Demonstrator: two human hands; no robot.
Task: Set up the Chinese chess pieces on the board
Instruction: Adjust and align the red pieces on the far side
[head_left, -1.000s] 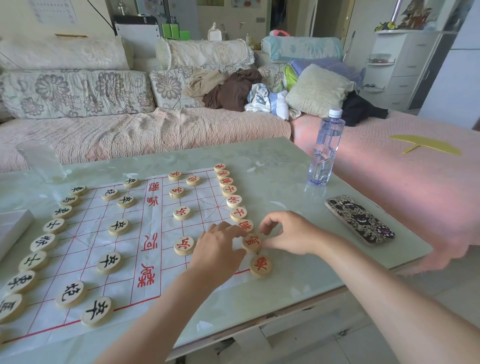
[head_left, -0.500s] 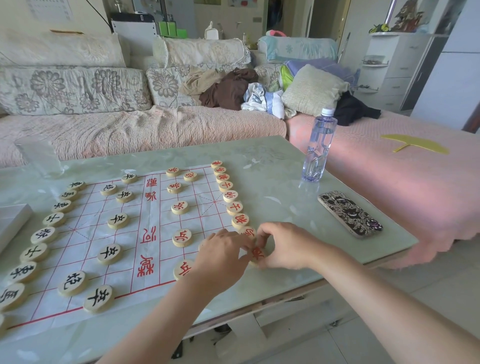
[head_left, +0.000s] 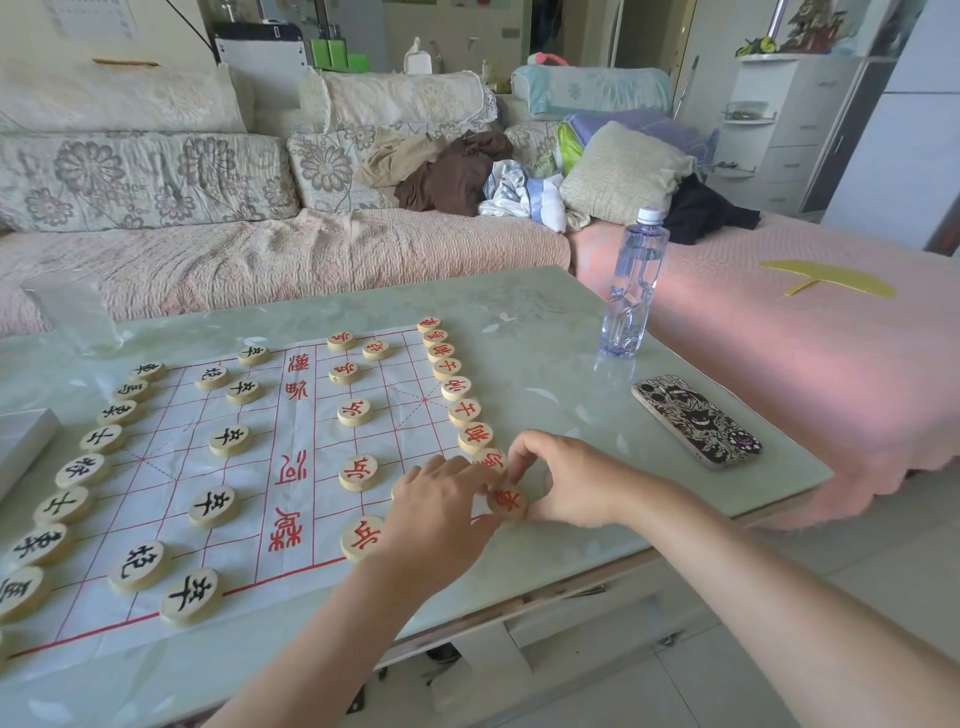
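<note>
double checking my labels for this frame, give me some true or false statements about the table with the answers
1. The left hand and right hand both touch the red corner piece. True.
2. The water bottle lies on its side. False: it stands upright.
3. The phone lies on the table, right of the board. True.
4. Black-lettered pieces line the board's right edge. False: red pieces do; black pieces line the left.
</note>
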